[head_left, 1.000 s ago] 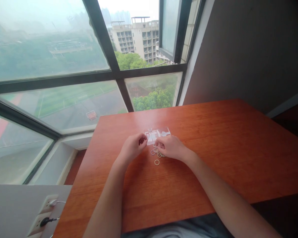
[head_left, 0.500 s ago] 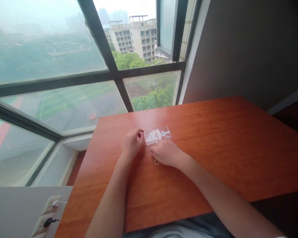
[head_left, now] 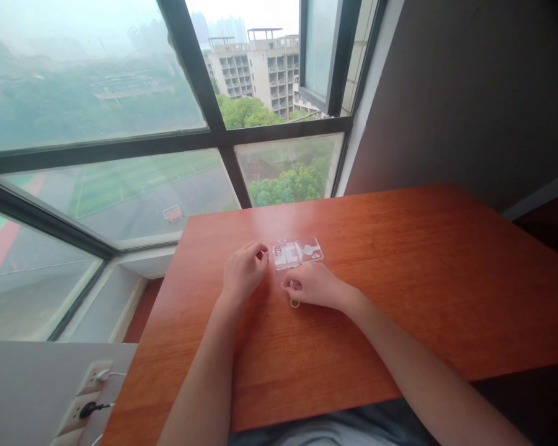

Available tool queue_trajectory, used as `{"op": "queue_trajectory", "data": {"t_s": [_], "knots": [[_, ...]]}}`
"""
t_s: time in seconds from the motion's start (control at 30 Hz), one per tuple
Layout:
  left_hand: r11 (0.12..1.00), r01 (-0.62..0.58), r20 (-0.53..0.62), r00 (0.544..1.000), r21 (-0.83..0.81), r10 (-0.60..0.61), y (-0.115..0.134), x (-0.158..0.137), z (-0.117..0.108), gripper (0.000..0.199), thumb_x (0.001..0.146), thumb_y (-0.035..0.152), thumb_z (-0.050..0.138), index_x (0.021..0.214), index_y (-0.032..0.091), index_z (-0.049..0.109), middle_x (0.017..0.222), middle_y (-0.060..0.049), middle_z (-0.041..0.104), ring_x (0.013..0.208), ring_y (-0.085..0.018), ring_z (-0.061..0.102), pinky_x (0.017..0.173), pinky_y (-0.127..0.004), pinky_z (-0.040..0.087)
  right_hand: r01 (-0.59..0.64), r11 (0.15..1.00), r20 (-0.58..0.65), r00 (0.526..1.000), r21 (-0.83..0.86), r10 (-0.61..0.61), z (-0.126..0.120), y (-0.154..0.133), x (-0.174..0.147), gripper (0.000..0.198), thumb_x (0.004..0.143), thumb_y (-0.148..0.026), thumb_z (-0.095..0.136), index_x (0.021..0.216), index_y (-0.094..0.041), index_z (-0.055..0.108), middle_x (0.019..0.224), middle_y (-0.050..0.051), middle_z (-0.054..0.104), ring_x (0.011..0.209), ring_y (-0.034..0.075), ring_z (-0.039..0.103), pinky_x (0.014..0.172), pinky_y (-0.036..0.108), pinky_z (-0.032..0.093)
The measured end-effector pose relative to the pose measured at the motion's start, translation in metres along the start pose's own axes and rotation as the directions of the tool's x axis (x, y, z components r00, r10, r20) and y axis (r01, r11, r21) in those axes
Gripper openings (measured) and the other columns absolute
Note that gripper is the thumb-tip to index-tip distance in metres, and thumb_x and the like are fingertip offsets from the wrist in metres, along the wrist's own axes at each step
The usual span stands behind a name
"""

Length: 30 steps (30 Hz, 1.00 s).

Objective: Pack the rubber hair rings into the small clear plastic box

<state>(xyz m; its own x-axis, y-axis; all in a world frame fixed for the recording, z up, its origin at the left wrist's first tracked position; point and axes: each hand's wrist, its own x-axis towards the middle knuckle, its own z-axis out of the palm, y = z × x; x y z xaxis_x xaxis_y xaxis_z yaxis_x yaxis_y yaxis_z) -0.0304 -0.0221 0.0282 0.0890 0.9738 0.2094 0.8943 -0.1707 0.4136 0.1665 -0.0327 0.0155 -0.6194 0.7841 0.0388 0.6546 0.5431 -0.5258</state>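
Note:
A small clear plastic case (head_left: pixel 286 262) lies on the wooden table with its clear lid (head_left: pixel 312 248) folded open to the right. Small dark rings (head_left: pixel 278 249) show in the case's left part. At its left edge is my left hand (head_left: pixel 245 267), thumb and fingers curled together in a pinch; whatever they hold, if anything, is too small to see. My right hand (head_left: pixel 315 285) is just in front of the case, fingertips pinched near the tabletop. A faint pale edge shows at those fingertips, too small to name. Below them a yellowish ring (head_left: pixel 294 304) lies on the table.
The reddish-brown table (head_left: pixel 400 260) ends at a framed window (head_left: pixel 283 129) behind it and a grey wall (head_left: pixel 456 99) at the back right. Wall sockets (head_left: pixel 86 406) with plugged-in cords are at the lower left, beyond the table's left edge.
My left hand has drawn slightly left, away from the case. My right hand's fingers have shifted a little, showing a gap between thumb and fingers. The view has tilted slightly.

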Motion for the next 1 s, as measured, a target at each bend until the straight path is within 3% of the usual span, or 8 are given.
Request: {"op": "queue_trajectory", "data": {"t_s": [0.13,0.23,0.37,0.5,0.77,1.0], "knots": [[0.999,-0.037,0.022,0.999,0.004,0.037,0.001,-0.001,-0.003,0.019,0.086,0.030,0.049,0.089,0.021,0.065,0.082,-0.002,0.068,0.070,-0.014,0.058,0.064,-0.024,0.038,-0.053,0.918,-0.044,0.996,0.392,0.076,-0.005,0.015,0.002,0.012,0.078,-0.021,0.061,0.083,-0.017,0.071,0.060,-0.002,0.062,0.054,0.009,0.052,0.054,0.019,0.037],[0.993,-0.114,0.073,0.991,0.007,0.114,0.003,-0.002,-0.001,0.018,0.086,0.028,0.048,0.088,0.021,0.065,0.082,-0.002,0.068,0.069,-0.014,0.058,0.062,-0.024,0.037,-0.072,0.876,-0.089,0.987,0.477,0.130,-0.006,0.023,0.004,0.009,0.075,-0.020,0.062,0.079,-0.016,0.069,0.056,-0.005,0.056,0.051,0.008,0.047,0.050,0.019,0.034],[0.973,-0.227,0.159,0.963,0.032,0.219,0.005,-0.003,0.003,0.016,0.085,0.024,0.049,0.085,0.022,0.064,0.078,-0.002,0.068,0.066,-0.014,0.057,0.060,-0.023,0.034,-0.075,0.900,-0.221,0.958,0.429,0.185,-0.010,0.026,0.009,0.008,0.075,-0.021,0.063,0.078,-0.016,0.069,0.055,-0.005,0.053,0.051,0.008,0.045,0.052,0.019,0.033],[0.966,-0.253,0.181,0.954,0.058,0.239,0.007,-0.004,0.001,0.016,0.085,0.022,0.048,0.083,0.021,0.064,0.078,-0.002,0.068,0.066,-0.014,0.057,0.060,-0.023,0.033,-0.044,0.946,-0.315,0.937,0.320,0.150,-0.018,0.025,0.025,0.009,0.077,-0.021,0.062,0.079,-0.016,0.069,0.053,-0.006,0.052,0.052,0.008,0.045,0.055,0.020,0.033],[0.967,-0.236,0.230,0.951,0.099,0.208,0.017,-0.008,-0.007,0.019,0.087,0.023,0.045,0.079,0.021,0.063,0.076,-0.003,0.068,0.066,-0.015,0.057,0.058,-0.024,0.031,-0.109,0.993,-0.253,0.961,0.034,0.114,-0.020,0.023,0.065,0.015,0.080,-0.026,0.062,0.088,-0.022,0.073,0.070,-0.001,0.068,0.063,0.011,0.055,0.057,0.022,0.032],[0.967,-0.231,0.256,0.946,0.109,0.197,0.021,-0.010,-0.011,0.019,0.088,0.025,0.044,0.084,0.022,0.062,0.077,-0.003,0.067,0.066,-0.015,0.058,0.058,-0.024,0.030,-0.142,0.989,-0.274,0.951,0.031,0.145,-0.022,0.026,0.046,0.018,0.083,-0.029,0.058,0.091,-0.022,0.073,0.071,0.000,0.068,0.063,0.012,0.056,0.059,0.023,0.033]]}}
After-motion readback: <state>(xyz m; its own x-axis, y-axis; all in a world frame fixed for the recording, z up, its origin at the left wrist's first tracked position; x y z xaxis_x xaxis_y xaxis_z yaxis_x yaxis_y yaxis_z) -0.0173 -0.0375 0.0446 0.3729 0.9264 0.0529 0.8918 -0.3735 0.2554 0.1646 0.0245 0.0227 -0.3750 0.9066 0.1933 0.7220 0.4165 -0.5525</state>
